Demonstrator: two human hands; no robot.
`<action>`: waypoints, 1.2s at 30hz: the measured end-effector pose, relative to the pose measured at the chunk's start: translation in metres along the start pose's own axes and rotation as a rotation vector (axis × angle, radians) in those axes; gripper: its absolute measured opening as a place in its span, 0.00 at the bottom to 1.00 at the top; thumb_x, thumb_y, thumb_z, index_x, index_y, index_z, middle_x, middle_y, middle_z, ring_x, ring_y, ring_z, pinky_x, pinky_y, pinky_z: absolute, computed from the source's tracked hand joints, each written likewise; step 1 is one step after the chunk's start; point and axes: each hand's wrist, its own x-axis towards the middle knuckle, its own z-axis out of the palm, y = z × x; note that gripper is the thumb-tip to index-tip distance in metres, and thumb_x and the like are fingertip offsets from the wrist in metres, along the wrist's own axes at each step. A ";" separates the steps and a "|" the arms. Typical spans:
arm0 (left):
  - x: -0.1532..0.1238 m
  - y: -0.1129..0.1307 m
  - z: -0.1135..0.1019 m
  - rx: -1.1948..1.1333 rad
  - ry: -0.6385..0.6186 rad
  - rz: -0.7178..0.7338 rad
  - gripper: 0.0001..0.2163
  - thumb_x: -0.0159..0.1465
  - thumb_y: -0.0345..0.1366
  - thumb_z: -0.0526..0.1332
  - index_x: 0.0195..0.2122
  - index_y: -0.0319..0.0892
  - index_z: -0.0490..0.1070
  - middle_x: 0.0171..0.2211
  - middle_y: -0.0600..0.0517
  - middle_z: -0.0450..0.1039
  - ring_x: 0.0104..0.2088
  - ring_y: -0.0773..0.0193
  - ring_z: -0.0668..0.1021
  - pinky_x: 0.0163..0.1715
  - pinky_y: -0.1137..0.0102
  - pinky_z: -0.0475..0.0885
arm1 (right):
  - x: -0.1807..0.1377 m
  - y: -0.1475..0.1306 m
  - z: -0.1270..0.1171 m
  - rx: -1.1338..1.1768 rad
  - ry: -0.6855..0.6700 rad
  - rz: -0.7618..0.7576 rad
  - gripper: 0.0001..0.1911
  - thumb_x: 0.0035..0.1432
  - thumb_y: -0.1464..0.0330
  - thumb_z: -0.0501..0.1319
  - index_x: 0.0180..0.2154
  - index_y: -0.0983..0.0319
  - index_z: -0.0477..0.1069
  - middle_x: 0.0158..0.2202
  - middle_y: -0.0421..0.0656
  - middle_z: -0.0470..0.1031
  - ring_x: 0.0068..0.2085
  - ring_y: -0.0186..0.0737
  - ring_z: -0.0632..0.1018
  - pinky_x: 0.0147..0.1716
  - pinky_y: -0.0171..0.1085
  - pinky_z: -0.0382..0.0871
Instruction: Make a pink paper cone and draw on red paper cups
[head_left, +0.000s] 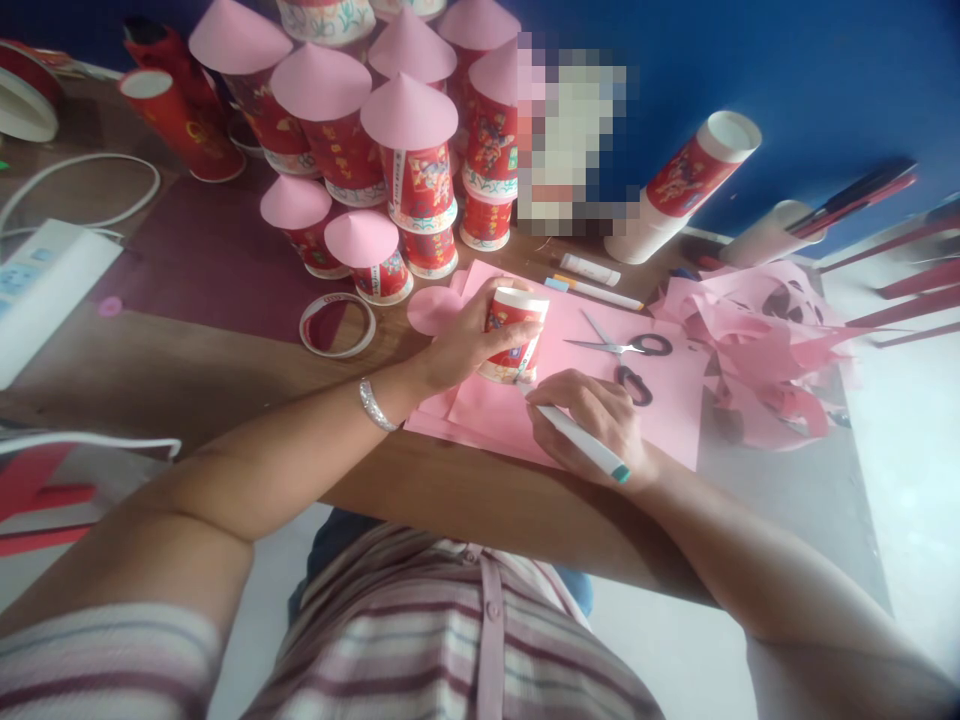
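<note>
My left hand [480, 345] is wrapped round a small red paper cup [514, 335] with a white rim and printed figures, held above pink paper sheets [495, 410]. In my right hand [589, 420] is a white marker pen [581, 440] with a green end, its tip close to the cup's lower edge; whether it touches I cannot tell. Open scissors [619, 348] with dark handles lie on the pink paper just beyond my right hand. Left of the cup, a pink paper disc [435, 310] is partly covered by my fingers.
Several red cups with pink cone tops [409, 115] stand at the back. A tape roll [337, 325], a glue stick [590, 269] and a yellow-white pen [600, 292] lie nearby. Pink paper scraps [772, 340] heap at right, a red-and-white tube [686, 185] behind, a power strip [52, 285] at left.
</note>
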 end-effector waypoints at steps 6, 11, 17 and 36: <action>0.002 -0.003 -0.001 0.003 0.001 0.012 0.23 0.60 0.44 0.71 0.51 0.43 0.65 0.43 0.51 0.70 0.42 0.63 0.75 0.43 0.65 0.73 | -0.001 0.003 0.000 0.002 -0.003 -0.023 0.11 0.62 0.79 0.61 0.44 0.60 0.69 0.32 0.40 0.78 0.29 0.36 0.80 0.27 0.35 0.75; 0.001 -0.003 -0.002 -0.011 -0.015 -0.008 0.22 0.60 0.44 0.71 0.50 0.44 0.65 0.42 0.52 0.70 0.41 0.63 0.75 0.42 0.64 0.73 | 0.001 0.004 -0.001 -0.050 0.028 -0.030 0.11 0.61 0.80 0.62 0.42 0.60 0.68 0.30 0.38 0.77 0.28 0.34 0.79 0.26 0.33 0.74; 0.003 -0.006 -0.003 -0.028 -0.017 0.008 0.22 0.59 0.43 0.72 0.50 0.44 0.65 0.43 0.51 0.70 0.42 0.62 0.75 0.42 0.64 0.73 | -0.001 0.005 -0.001 -0.051 0.026 -0.022 0.10 0.62 0.79 0.61 0.42 0.59 0.68 0.30 0.37 0.77 0.28 0.33 0.79 0.26 0.33 0.73; 0.001 -0.001 -0.001 -0.046 -0.015 -0.019 0.23 0.60 0.43 0.72 0.50 0.43 0.65 0.42 0.52 0.70 0.40 0.64 0.76 0.40 0.65 0.74 | 0.001 0.000 -0.003 -0.003 0.030 -0.055 0.12 0.60 0.80 0.61 0.43 0.60 0.69 0.30 0.38 0.77 0.28 0.35 0.79 0.26 0.34 0.75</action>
